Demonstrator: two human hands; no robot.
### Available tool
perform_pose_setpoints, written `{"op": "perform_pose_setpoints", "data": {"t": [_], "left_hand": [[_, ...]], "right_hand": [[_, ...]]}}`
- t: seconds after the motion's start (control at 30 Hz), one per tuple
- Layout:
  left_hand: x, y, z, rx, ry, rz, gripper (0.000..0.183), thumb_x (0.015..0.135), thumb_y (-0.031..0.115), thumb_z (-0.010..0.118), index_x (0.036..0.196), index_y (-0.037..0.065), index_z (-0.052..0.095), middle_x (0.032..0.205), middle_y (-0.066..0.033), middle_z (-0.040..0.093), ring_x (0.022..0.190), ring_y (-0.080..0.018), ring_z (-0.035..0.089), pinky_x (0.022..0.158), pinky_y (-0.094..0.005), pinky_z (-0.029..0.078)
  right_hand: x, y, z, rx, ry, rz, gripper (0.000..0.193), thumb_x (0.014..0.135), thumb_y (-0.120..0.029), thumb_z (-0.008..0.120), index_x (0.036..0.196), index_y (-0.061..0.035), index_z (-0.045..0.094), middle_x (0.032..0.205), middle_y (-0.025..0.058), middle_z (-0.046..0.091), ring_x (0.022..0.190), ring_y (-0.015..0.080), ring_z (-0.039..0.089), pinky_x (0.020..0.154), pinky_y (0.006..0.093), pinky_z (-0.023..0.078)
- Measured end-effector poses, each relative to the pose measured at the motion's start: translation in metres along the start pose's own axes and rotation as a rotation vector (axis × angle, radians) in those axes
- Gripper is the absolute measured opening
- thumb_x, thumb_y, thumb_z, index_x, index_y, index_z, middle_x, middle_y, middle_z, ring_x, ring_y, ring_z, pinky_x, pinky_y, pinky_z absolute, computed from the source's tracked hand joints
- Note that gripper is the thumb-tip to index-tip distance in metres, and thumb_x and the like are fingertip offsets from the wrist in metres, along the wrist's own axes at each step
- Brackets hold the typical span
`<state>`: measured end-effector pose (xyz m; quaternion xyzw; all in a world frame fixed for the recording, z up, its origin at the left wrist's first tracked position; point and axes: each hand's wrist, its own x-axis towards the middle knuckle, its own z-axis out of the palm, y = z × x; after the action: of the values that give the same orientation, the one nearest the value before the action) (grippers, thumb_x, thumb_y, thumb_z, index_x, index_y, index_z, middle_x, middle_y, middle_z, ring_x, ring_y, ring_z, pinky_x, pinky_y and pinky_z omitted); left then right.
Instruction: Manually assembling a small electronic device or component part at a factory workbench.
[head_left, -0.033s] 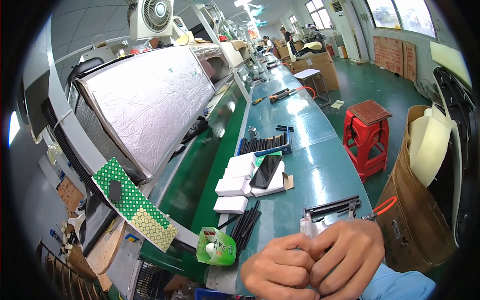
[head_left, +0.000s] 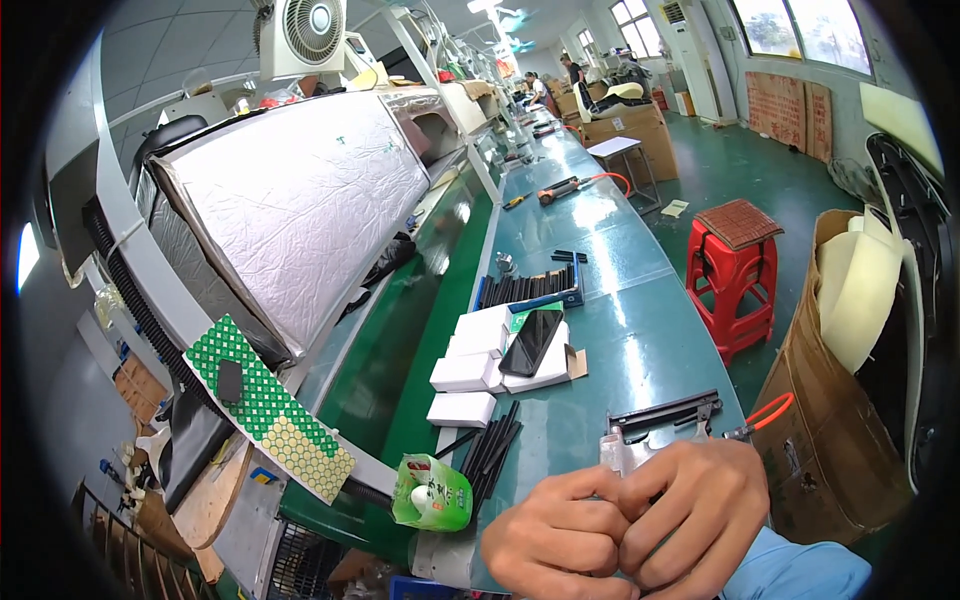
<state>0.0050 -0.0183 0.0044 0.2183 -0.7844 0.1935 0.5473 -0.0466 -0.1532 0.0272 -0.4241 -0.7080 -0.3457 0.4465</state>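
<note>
At the lower edge of the head view, my left hand (head_left: pixel 560 535) and my right hand (head_left: pixel 695 510) are both closed, with curled fingers and their knuckles pressed together. Their palms and thumbs are turned out of sight, so whatever they may hold is hidden. Just beyond them a pneumatic staple gun (head_left: pixel 665 412) with a black magazine lies on the bench, an orange air hose (head_left: pixel 772 412) at its right end. Left of the hands stands an open green carton (head_left: pixel 434 494) with something white inside. Black staple strips (head_left: pixel 492 450) lie loose behind it.
White boxes (head_left: pixel 465 372) are grouped mid-bench, with a black phone (head_left: pixel 532 342) on top. Farther off is a tray of black strips (head_left: pixel 530 290), then another air tool (head_left: pixel 560 190). Right of the bench stand red stools (head_left: pixel 735 285) and a large cardboard box (head_left: pixel 825 400).
</note>
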Motion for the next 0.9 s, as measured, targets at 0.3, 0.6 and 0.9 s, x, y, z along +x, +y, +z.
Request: {"op": "perform_pose_setpoints", "data": {"t": [0.3, 0.6, 0.9], "left_hand": [[-0.001, 0.001, 0.001, 0.070, 0.021, 0.030, 0.012, 0.086, 0.010, 0.077, 0.078, 0.004, 0.069, 0.062, -0.0009, 0.051, 0.054, -0.0135, 0.046, 0.048, -0.0295, 0.030], [0.002, 0.003, -0.001, 0.129, 0.024, -0.023, 0.016, 0.087, 0.013, 0.078, 0.077, 0.005, 0.069, 0.062, 0.0003, 0.050, 0.053, -0.0128, 0.045, 0.049, -0.0293, 0.031], [0.002, 0.006, 0.001, 0.145, 0.042, -0.042, 0.015, 0.085, 0.013, 0.079, 0.077, 0.005, 0.068, 0.062, 0.0008, 0.048, 0.053, -0.0126, 0.044, 0.050, -0.0291, 0.029]], "right_hand": [[0.003, 0.002, 0.003, -0.011, 0.032, -0.018, 0.017, 0.089, 0.001, 0.066, 0.074, -0.0056, 0.067, 0.065, 0.0019, 0.057, 0.052, 0.0129, 0.054, 0.049, 0.0311, 0.033], [0.004, 0.003, 0.010, -0.097, 0.142, -0.020, 0.021, 0.085, 0.004, 0.066, 0.068, -0.0069, 0.065, 0.058, -0.0010, 0.051, 0.046, 0.0105, 0.049, 0.044, 0.0293, 0.030], [0.007, 0.003, 0.004, -0.120, 0.072, 0.002, 0.021, 0.086, 0.002, 0.067, 0.068, -0.0074, 0.065, 0.059, -0.0010, 0.052, 0.046, 0.0100, 0.048, 0.044, 0.0290, 0.029]]}}
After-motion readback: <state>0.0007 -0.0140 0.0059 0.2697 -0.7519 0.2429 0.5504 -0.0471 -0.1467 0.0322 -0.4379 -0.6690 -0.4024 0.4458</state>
